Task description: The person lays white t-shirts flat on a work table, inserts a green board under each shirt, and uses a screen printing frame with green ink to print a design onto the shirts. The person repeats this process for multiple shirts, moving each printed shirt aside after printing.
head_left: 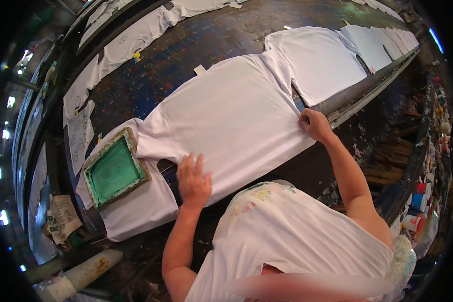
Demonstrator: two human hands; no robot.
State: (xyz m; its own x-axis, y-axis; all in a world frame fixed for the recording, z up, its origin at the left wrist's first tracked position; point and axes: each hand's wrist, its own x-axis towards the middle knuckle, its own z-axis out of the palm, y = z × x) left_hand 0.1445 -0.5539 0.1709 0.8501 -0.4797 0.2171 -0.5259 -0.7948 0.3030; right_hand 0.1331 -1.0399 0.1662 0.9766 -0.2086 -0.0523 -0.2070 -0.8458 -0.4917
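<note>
A white T-shirt [221,121] lies spread on a long dark printing table [131,100]. My right hand [312,123] is at the shirt's right edge, its fingers curled in a pinch on the fabric. My left hand [194,181], slightly blurred, is over the shirt's lower left with fingers spread. To its left, a square wood-framed screen [113,168] with green ink inside rests on another white T-shirt [136,211].
More white shirts [317,65] line the table toward the back right, and printed shirts [80,131] line the far side. Paint containers [419,201] stand below at the right beside wooden pieces [392,156]. A stained pipe [85,272] lies at the lower left.
</note>
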